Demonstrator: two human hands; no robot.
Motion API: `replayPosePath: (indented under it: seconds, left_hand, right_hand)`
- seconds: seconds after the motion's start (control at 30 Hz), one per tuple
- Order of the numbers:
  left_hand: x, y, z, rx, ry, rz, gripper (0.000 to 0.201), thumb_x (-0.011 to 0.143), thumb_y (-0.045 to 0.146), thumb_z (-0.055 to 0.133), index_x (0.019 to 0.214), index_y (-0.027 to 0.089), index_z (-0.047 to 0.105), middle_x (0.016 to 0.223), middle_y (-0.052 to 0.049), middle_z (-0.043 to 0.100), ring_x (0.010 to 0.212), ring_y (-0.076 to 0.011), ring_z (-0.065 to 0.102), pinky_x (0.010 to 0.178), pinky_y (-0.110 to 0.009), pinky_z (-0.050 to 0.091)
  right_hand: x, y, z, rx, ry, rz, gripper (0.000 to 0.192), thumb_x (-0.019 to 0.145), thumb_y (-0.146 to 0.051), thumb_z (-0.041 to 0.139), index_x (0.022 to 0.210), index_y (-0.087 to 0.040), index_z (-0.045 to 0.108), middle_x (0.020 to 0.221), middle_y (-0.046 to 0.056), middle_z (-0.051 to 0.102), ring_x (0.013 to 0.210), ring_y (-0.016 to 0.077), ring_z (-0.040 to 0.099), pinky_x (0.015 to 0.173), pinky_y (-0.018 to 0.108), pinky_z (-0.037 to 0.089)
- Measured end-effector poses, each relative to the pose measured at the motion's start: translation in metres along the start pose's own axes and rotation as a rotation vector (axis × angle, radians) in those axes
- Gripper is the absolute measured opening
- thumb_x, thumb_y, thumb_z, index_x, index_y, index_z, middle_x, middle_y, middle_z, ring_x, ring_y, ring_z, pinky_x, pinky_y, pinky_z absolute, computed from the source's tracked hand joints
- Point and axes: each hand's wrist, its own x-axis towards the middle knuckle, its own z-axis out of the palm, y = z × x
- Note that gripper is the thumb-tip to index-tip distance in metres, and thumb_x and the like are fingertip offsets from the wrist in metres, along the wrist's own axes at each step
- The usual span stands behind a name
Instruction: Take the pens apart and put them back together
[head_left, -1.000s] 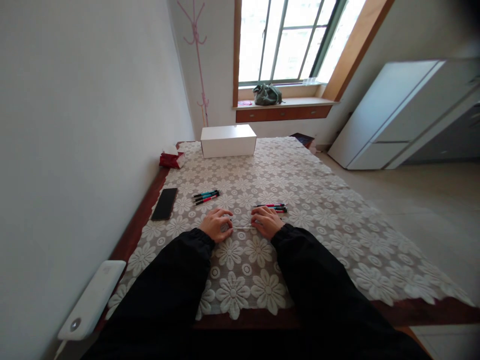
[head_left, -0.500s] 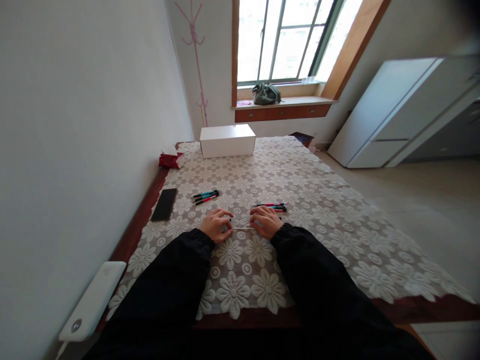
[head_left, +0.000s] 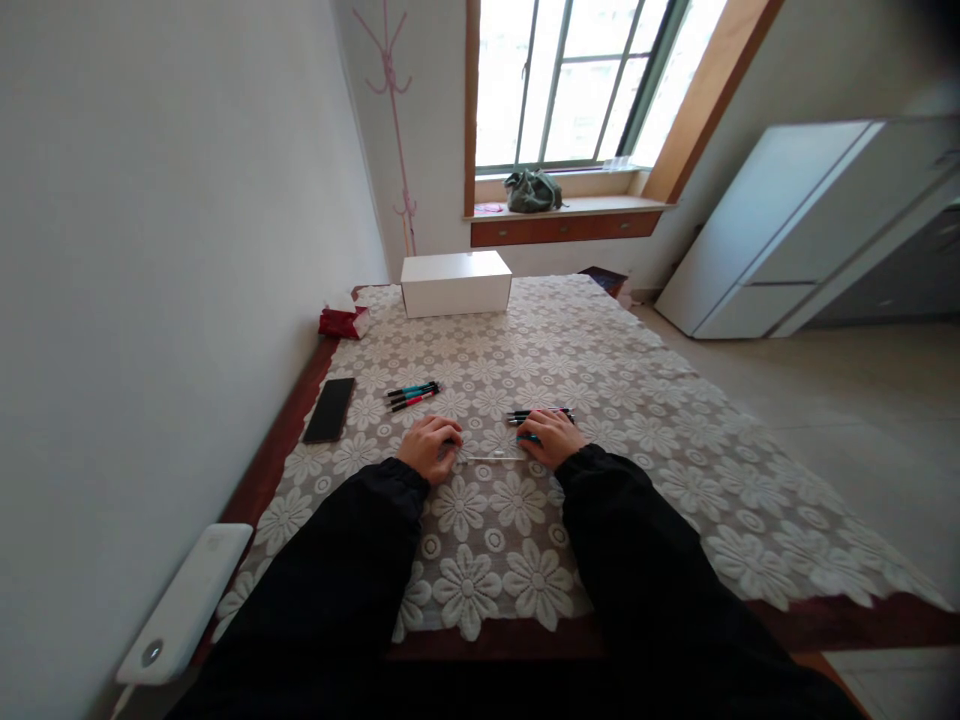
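Note:
My left hand [head_left: 430, 448] rests low over the tablecloth with its fingers curled together; a small dark bit shows at the fingertips, too little to name. To the right, my right hand [head_left: 553, 438] is closed on a blue pen [head_left: 529, 437], mostly covered by the fingers. A thin, pale, clear-looking strip [head_left: 495, 459] lies on the cloth between both hands. Just beyond my right hand are several pens [head_left: 519, 414], partly hidden by it. Another group of pens, black with teal and red parts [head_left: 412, 396], lies past my left hand.
A black phone [head_left: 329, 410] lies at the left. The white box [head_left: 456, 288] stands at the table's far end, near a red packet [head_left: 343, 322]. Along the left wall is a white device with a cable [head_left: 186, 603]. A flowered lace cloth [head_left: 465, 580] covers the table.
My right hand has shifted right and slightly forward, nearer the right-hand pens, and a blue pen now shows in it. My left hand has barely moved, its fingers curled in a little more.

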Motion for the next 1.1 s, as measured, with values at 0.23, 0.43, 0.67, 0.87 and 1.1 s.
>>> replayPosePath:
  seconds: [0.23, 0.43, 0.67, 0.87, 1.1]
  left_hand:
    - [0.001, -0.002, 0.004, 0.058, -0.013, -0.088, 0.022, 0.079, 0.017, 0.063, 0.1, 0.022, 0.067, 0.11, -0.007, 0.07, 0.109, -0.0266, 0.06, 0.098, -0.044, 0.047]
    - [0.001, -0.003, 0.005, 0.069, -0.027, -0.096, 0.015, 0.085, 0.019, 0.06, 0.097, 0.022, 0.069, 0.105, -0.006, 0.072, 0.102, -0.0249, 0.062, 0.093, -0.042, 0.049]
    - [0.0, -0.004, 0.006, 0.048, -0.034, -0.102, 0.014, 0.085, 0.021, 0.061, 0.096, 0.023, 0.07, 0.103, -0.005, 0.072, 0.1, -0.0242, 0.063, 0.093, -0.041, 0.049]
    - [0.001, -0.003, 0.004, 0.038, -0.026, -0.077, 0.015, 0.084, 0.019, 0.062, 0.096, 0.023, 0.069, 0.106, -0.006, 0.071, 0.103, -0.0244, 0.062, 0.095, -0.041, 0.048]
    - [0.002, 0.004, 0.0, -0.031, -0.009, 0.056, 0.011, 0.084, 0.024, 0.064, 0.092, 0.024, 0.071, 0.108, -0.006, 0.071, 0.108, -0.0236, 0.061, 0.1, -0.042, 0.047]
  right_hand:
    - [0.004, -0.013, 0.006, 0.051, 0.011, -0.064, 0.018, 0.094, -0.031, 0.057, 0.099, -0.025, 0.074, 0.102, 0.007, 0.07, 0.097, 0.0223, 0.058, 0.089, 0.037, 0.04]
    - [0.002, -0.01, 0.002, 0.063, -0.008, -0.065, 0.02, 0.092, -0.029, 0.058, 0.105, -0.024, 0.072, 0.105, 0.008, 0.07, 0.099, 0.0235, 0.06, 0.09, 0.038, 0.04]
    - [0.004, -0.012, 0.004, 0.049, 0.013, -0.074, 0.016, 0.092, -0.027, 0.059, 0.101, -0.025, 0.072, 0.1, 0.007, 0.069, 0.097, 0.0225, 0.059, 0.088, 0.035, 0.041]
    - [0.004, -0.014, 0.002, 0.081, 0.055, -0.11, 0.015, 0.094, -0.027, 0.057, 0.098, -0.024, 0.071, 0.103, 0.007, 0.069, 0.098, 0.0226, 0.058, 0.091, 0.036, 0.041]
    - [0.003, -0.02, -0.001, 0.127, 0.077, -0.164, 0.014, 0.093, -0.028, 0.058, 0.094, -0.025, 0.071, 0.103, 0.006, 0.068, 0.1, 0.0221, 0.058, 0.092, 0.037, 0.042]
